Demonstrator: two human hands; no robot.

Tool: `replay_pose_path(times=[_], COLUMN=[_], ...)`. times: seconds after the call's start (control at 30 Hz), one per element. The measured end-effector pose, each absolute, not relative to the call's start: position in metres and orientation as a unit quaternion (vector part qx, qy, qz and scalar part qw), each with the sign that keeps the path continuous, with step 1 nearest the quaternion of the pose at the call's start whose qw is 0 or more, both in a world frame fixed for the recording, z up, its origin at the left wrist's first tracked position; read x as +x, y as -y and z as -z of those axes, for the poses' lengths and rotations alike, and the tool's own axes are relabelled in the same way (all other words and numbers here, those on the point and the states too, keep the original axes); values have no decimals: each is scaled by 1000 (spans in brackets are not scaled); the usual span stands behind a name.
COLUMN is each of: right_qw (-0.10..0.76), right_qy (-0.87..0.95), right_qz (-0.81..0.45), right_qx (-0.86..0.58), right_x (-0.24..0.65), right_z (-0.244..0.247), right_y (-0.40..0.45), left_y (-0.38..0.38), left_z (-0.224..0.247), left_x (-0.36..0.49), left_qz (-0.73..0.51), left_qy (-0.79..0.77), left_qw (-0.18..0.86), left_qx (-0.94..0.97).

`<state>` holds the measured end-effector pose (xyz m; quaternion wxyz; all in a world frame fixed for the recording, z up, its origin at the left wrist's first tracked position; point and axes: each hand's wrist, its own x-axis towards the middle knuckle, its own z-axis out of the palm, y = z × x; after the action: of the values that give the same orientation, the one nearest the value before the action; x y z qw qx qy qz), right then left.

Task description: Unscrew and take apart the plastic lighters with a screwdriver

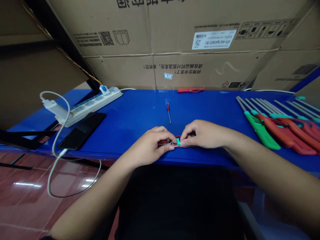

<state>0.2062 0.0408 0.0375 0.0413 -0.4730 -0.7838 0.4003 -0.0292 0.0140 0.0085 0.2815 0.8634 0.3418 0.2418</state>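
Note:
Near the front edge of the blue table, my left hand (156, 143) is closed with fingertips and thumb round the left part of an opened red lighter casing (177, 146). Thin wires and a small green piece (178, 141) show inside it, between my hands. My right hand (197, 134) is pinched at the casing's right part, its fingertips beside the green piece. My fingers hide most of the casing, and I cannot make out any small part between the right fingertips. A screwdriver (168, 111) with a red and clear handle lies beyond my hands.
Several long-necked lighters (282, 133), red and green, lie at the right. A red casing piece (190, 90) lies at the back before a cardboard wall (120, 63). At the left are a power strip (90, 103), a black phone (82, 130) and a looped white cable (53, 146).

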Motion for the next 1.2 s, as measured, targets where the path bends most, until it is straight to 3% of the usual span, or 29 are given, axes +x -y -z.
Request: replay_pose_path(times=[0.37,0.5,0.7,0.8,0.93,1.2], right_qw=[92,166,172,183,186,211], right_qy=[800,857,928,919,902,880], right_qz=[-359,-236,43,117,129,37], right_qx=[-472,-428,-327,-330,-368,-424], right_x=[206,214,226,225,221,215], right_z=[-38,-38,-21,-11,-2,1], right_y=[-27,-9,18,30,38,38], left_y=[-10,-10,-10,-10,-9,-9], left_z=[-9,-9,-7,-7,-7,-10], left_x=[-28,-28,-27,-26,-27,-28], left_qz=[-246,-252,-254,-252,-249,-239], left_qy=[-342,-342,-346,-347,-347,-338], left_qw=[260,263,264,261,259,258], left_qx=[869,866,864,865,866,873])
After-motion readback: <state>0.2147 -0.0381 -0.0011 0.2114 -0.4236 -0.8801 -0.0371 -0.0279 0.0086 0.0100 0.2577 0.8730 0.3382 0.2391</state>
